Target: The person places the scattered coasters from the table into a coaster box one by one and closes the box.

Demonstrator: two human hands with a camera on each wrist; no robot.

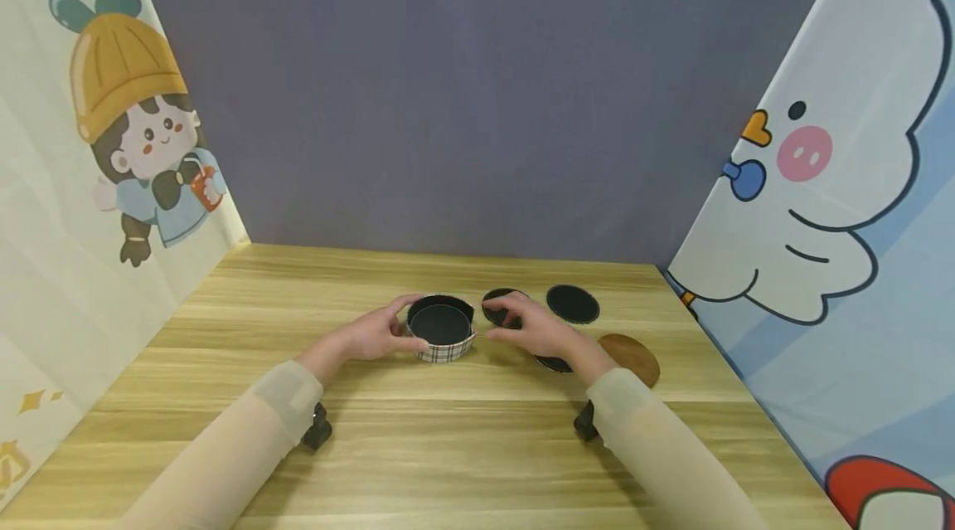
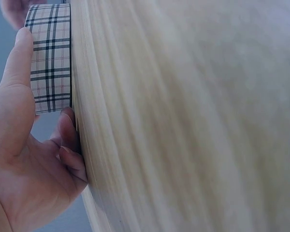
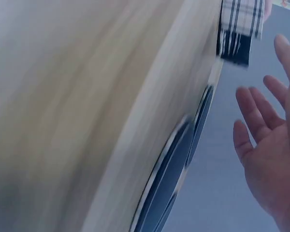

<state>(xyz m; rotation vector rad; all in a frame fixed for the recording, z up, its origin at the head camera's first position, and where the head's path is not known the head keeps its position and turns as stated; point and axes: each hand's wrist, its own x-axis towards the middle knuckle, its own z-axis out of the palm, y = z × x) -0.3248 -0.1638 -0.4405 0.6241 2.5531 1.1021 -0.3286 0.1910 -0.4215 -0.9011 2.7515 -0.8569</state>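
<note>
A round plaid coaster holder (image 1: 445,353) with a black inside stands on the wooden table, a notch in its wall facing right. My left hand (image 1: 375,333) grips its left side, thumb at the front and fingers round the back. In the left wrist view, the thumb lies along the plaid wall (image 2: 50,63). My right hand (image 1: 539,331) hovers to the right of the holder, apart from it, fingers loosely bent and holding nothing. Below that hand, one black coaster (image 1: 494,297) and another black coaster (image 1: 554,364) are partly hidden.
Farther back on the right lies another black coaster (image 1: 573,303). A brown round coaster (image 1: 636,358) sits beside my right forearm. Behind the table (image 1: 448,447) rises a dark grey partition (image 1: 462,99), with cartoon-printed panels at both sides.
</note>
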